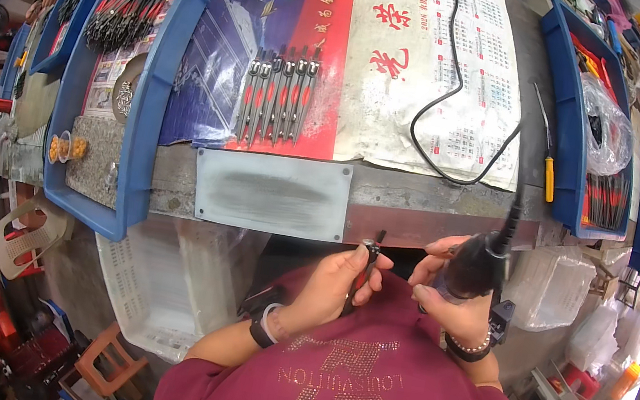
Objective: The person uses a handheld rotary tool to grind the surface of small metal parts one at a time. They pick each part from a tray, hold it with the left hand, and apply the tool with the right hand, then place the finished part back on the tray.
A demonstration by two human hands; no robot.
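Head view: left hand (337,281) is clamped on a black-and-red piece (370,259), thumb against fingers, near the front edge of the table (447,233). Right hand (468,317) is beside it, fingertips apart from the piece, partly behind a black corded tool (478,267). The tool covers part of the palm, so whether the right hand grips it cannot be told.

Progress: one piece is in hand, and its work appears unfinished. A row (271,97) of similar pieces lies on the mat (217,60), beyond the table edge. More lie in the left tray (155,93) and the right tray (563,149). Which groups are finished and which remain is not evident; judging by the quantity, handling is probably mid-batch.
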